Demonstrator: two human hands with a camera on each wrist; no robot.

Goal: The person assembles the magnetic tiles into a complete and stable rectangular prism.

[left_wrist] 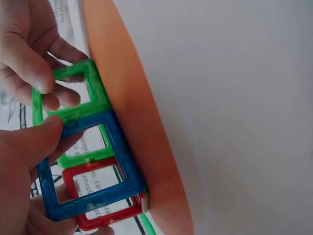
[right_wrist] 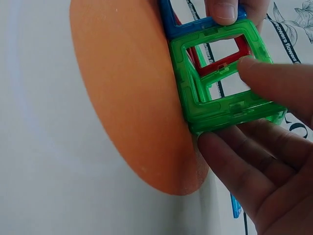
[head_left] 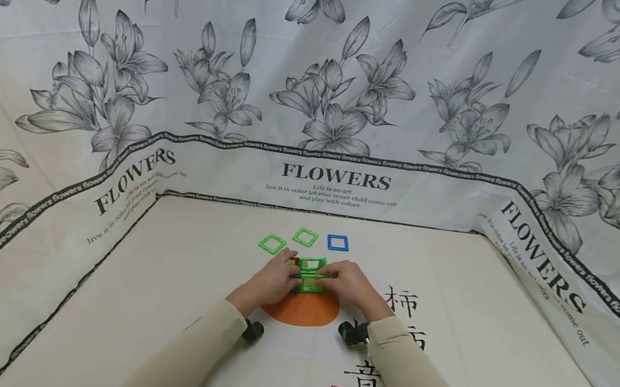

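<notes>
**Held Upright From Two Sides**

Pinches the blue frame (left_wrist: 123, 152) in the left grip (head_left: 276, 276), with thumb over a corner and fingers behind. Holds the front green frame (right_wrist: 232, 106) in the right grip (head_left: 350, 283), with thumb at the opening and fingers against the outer side. Narrows both grips to thin translucent bars, with little gap to spare.

Sets the two frames edge to edge, directly between the grips, over the far part of the orange patch (head_left: 301, 310) on the table (head_left: 121, 287). Adds depth with the red frame (left_wrist: 115, 215) behind the blue one, on the left grip's side, and the rear green frame (left_wrist: 88, 157) next to it, toward the right grip. Probably supports from opposite sides so that pressure from one grip meets the other, and light walls neither fold nor slide. Cannot tell whether every lower edge touches the cloth.

Has one loose green frame (head_left: 266, 248) lying just beyond the left grip, a second loose green frame (head_left: 300, 242) beyond the space between the grips, and a loose blue frame (head_left: 338, 249) beyond the right grip. Perhaps spaces them there for easy reach without crowding the fingers.
</notes>
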